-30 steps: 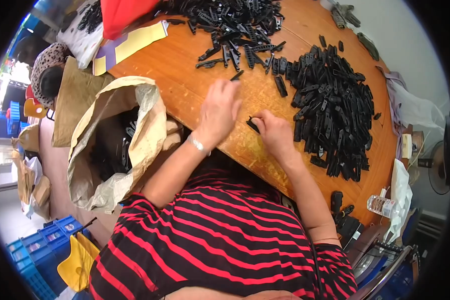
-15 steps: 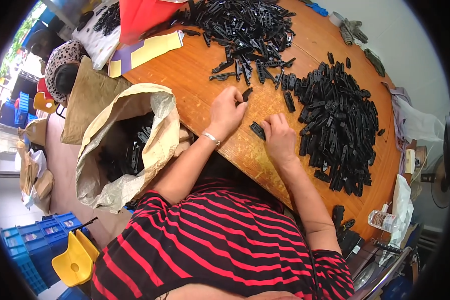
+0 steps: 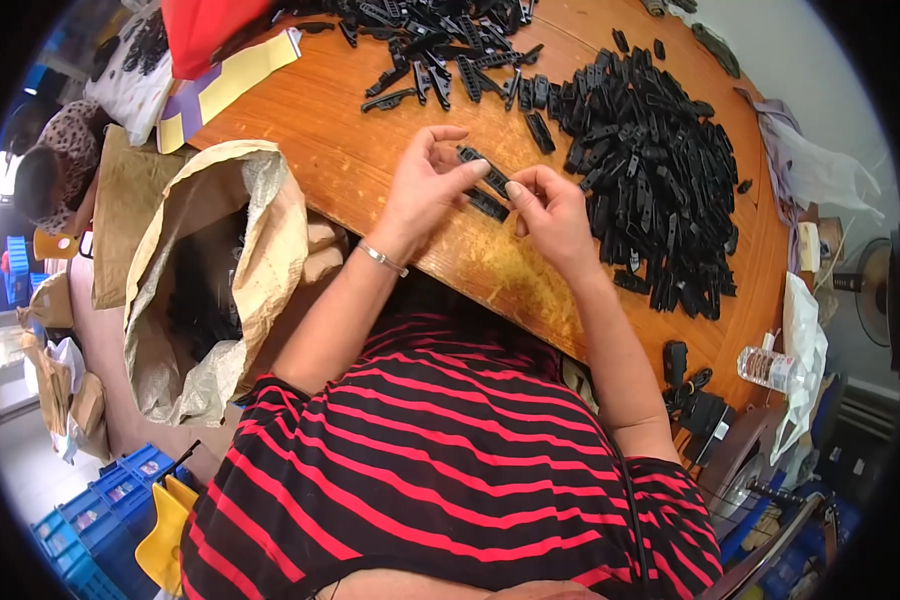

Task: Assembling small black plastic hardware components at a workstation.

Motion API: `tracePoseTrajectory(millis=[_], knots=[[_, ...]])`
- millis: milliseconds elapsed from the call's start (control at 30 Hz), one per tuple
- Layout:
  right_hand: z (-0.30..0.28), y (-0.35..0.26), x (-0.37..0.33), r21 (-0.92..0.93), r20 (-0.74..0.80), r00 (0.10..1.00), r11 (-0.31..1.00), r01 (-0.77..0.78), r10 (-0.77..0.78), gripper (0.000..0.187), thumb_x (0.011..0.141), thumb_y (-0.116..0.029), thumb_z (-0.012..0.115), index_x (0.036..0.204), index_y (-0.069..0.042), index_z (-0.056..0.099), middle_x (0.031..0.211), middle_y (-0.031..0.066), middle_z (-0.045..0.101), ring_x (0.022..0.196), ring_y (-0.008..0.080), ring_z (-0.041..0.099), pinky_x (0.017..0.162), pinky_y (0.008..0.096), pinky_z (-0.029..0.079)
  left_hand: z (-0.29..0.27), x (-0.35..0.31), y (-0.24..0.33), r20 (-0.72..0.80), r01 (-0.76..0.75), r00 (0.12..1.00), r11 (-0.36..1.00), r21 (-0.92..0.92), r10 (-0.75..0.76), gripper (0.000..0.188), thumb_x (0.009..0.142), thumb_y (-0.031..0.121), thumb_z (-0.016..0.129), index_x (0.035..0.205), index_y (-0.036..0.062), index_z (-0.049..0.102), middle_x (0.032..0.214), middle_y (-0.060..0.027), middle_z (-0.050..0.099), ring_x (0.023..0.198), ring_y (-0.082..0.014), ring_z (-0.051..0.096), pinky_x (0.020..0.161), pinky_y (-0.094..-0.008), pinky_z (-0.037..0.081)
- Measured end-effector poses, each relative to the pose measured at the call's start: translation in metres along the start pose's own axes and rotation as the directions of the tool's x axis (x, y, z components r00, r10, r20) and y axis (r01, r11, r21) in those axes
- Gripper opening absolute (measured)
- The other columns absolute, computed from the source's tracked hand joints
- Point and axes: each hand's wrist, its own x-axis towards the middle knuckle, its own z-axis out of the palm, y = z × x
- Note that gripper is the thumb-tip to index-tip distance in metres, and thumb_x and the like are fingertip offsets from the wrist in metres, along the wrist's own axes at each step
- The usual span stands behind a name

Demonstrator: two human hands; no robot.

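Observation:
Between my hands, over the near part of the wooden table [image 3: 340,130], is a long black slotted plastic piece [image 3: 482,166]. My left hand [image 3: 422,192], with a bracelet at the wrist, pinches its left end with the thumb on top. The thumb and fingers of my right hand [image 3: 553,217] close on its other end. Just below it a second black plastic piece [image 3: 487,206] shows, partly hidden by my left fingers; I cannot tell whether it rests on the table. One loose black piece [image 3: 539,132] lies beyond my right hand.
A big heap of black pieces [image 3: 650,180] covers the table's right side; another pile [image 3: 440,45] is at the back. An open paper sack [image 3: 270,240] stands by the left edge. A bottle [image 3: 767,368] and fan [image 3: 875,290] are at right. Another person [image 3: 65,165] sits far left.
My hands have come together, and both now grip one black piece; before, they were apart, each with a piece. The view has shifted, so the table's contents appear higher and further left.

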Motion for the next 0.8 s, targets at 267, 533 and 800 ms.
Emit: tracePoseTrajectory(millis=[267,533,800], knots=[[-0.007,0.025,-0.001,0.112,0.1,0.974,0.971,-0.213,0.202,0.015,0.093,-0.013,0.062,0.094,0.001,0.059,0.071,0.0028,0.061,0.051,0.0062,0.052,0.047,0.0218,0.044,-0.005,0.009,-0.015,0.087,-0.033,0.996,0.94,0.339,0.003,0.013,0.085,0.008,0.071,0.092,0.0005,0.064,0.072,0.0013,0.06,0.06,-0.0048,0.054,0.052,-0.0193,0.043],[-0.004,0.026,-0.001,-0.001,0.044,0.976,0.977,-0.212,0.212,0.017,0.092,-0.014,0.064,0.09,0.001,0.058,0.068,0.0035,0.061,0.049,0.0071,0.054,0.045,0.022,0.042,-0.001,0.014,-0.03,0.046,-0.065,0.998,0.881,0.468,0.049,0.013,0.083,0.009,0.074,0.084,0.0007,0.065,0.072,0.0011,0.061,0.062,-0.0048,0.052,0.056,-0.0215,0.043],[-0.009,0.008,0.009,-0.154,0.097,0.924,0.923,-0.353,0.37,0.02,0.089,-0.015,0.067,0.084,0.001,0.055,0.064,0.0058,0.06,0.045,0.0107,0.053,0.04,0.0263,0.04,-0.004,0.017,-0.036,0.071,-0.14,0.99,0.778,0.613,0.122,0.014,0.083,0.011,0.074,0.084,0.0013,0.063,0.074,-0.0012,0.06,0.064,-0.0071,0.053,0.058,-0.0244,0.045]])
